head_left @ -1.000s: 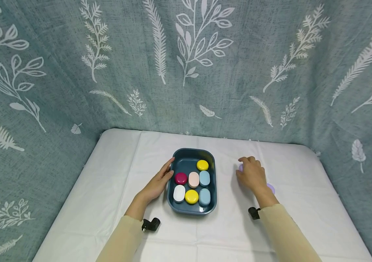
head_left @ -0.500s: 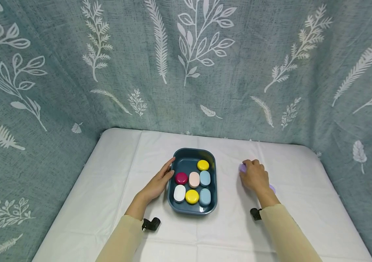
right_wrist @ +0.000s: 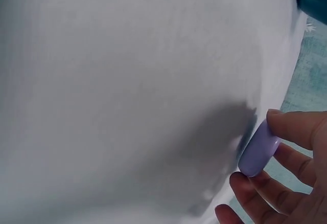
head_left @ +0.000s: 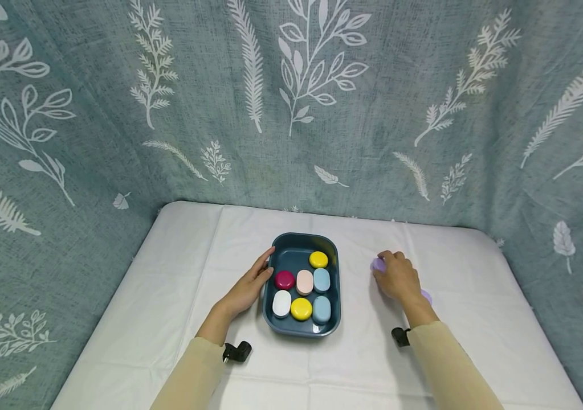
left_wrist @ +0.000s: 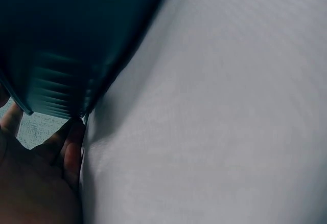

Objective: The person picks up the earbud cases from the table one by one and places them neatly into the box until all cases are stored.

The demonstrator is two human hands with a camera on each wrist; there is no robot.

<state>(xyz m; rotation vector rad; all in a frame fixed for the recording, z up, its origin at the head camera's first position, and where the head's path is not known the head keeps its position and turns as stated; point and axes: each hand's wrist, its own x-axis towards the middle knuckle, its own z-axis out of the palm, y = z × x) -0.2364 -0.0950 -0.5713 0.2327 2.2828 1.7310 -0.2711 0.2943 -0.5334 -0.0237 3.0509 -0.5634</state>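
Observation:
A dark blue tray (head_left: 296, 243) holds several small rounded, glossy pieces in yellow, crimson, pink, white and pale blue. Against its left side rests my left hand (head_left: 245, 289), with extended fingers touching the rim and outer wall; the left wrist view shows fingers (left_wrist: 74, 152) at the base of the ribbed wall. Right of the tray, my right hand (head_left: 398, 277) pinches a lilac rounded piece (right_wrist: 259, 151) between thumb and fingers, close over the white cloth. A second lilac piece (head_left: 427, 296) lies beside the right wrist, partly hidden by it.
White cloth (head_left: 353, 364) covers the table, with a patterned green curtain (head_left: 250, 171) behind and at both sides. Inside the tray, the upper left part shows bare floor. A black wrist camera (head_left: 237, 351) sits by each sleeve cuff.
My right fingers have closed in on the lilac piece, and the hand has shifted slightly right, then slightly back left. My left hand and the tray stay in place.

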